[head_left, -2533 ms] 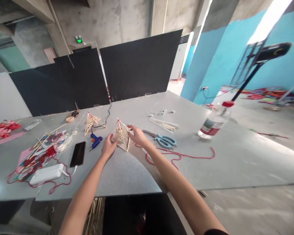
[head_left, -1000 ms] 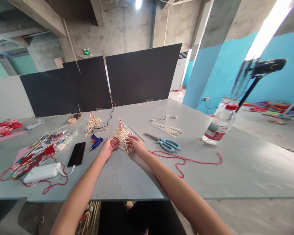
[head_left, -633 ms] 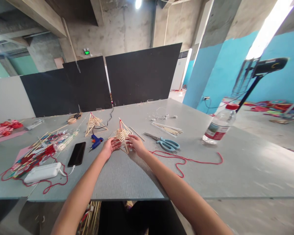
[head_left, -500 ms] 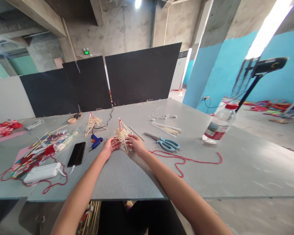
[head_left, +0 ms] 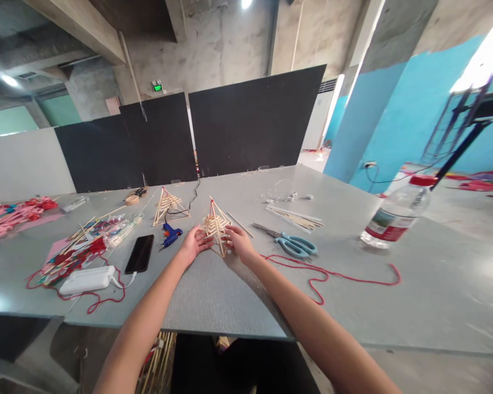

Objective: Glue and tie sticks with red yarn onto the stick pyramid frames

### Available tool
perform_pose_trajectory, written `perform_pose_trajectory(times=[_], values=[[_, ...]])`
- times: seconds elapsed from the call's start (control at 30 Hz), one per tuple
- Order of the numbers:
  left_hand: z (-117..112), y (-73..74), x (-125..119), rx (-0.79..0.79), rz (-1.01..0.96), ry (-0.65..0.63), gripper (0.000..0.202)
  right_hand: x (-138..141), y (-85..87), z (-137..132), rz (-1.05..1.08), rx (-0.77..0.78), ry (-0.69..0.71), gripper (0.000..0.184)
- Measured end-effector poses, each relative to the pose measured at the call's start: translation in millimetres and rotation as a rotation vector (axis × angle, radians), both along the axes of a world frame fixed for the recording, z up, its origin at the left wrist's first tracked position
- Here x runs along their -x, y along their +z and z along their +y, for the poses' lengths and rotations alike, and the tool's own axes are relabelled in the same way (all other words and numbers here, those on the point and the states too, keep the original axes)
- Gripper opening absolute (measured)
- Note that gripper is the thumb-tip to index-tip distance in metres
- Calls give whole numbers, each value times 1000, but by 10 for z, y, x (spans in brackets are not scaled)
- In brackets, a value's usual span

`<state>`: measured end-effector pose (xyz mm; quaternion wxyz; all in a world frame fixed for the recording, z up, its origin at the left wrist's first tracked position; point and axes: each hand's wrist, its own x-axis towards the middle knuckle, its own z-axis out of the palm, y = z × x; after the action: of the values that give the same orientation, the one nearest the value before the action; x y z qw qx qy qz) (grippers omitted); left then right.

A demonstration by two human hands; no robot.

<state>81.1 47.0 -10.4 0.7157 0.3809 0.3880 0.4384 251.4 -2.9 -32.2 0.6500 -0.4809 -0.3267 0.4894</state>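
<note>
A small pyramid of thin wooden sticks [head_left: 216,225] with a red tip stands on the grey table between my hands. My left hand [head_left: 196,241] holds it at its left side, fingers curved against the sticks. On the opposite side, my right hand [head_left: 239,241] grips the lower sticks, and its fingers partly hide them. A second stick pyramid [head_left: 169,208] stands behind and to the left. Beside it lies a blue glue gun [head_left: 171,235]. Scissors with light blue handles [head_left: 298,244] rest right of my right hand, near a red cord [head_left: 328,272].
A black phone [head_left: 139,254] and a white power bank [head_left: 87,280] lie at left, beside bagged craft pieces [head_left: 102,235]. Loose sticks [head_left: 296,218] lie behind the scissors. A water bottle [head_left: 398,213] stands at right. Black panels [head_left: 254,120] border the table's back.
The camera view has turned slightly left, so everything appears shifted right. Both hands keep their places around the stick pyramid, with little visible movement.
</note>
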Motion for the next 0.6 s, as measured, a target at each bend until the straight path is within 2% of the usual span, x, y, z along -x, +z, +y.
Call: perform_pose_trajectory(times=[0.2,0.37,0.47,0.53,0.6], values=[[-111,27,-12,-53,45,-185,26,45,-10,-3,-187,-73,12,22],[-239,-4,-27,-163,138,-319,24,-70,-37,27,-385,-142,-171,18],[-324,-85,-108,-379,297,-323,22,-119,-58,43,-453,-166,-226,20],[-356,-161,-182,-512,376,-282,16,-112,-65,47,-478,-184,-231,22],[-357,-228,-240,-573,404,-220,7,-91,-66,46,-496,-208,-226,22]])
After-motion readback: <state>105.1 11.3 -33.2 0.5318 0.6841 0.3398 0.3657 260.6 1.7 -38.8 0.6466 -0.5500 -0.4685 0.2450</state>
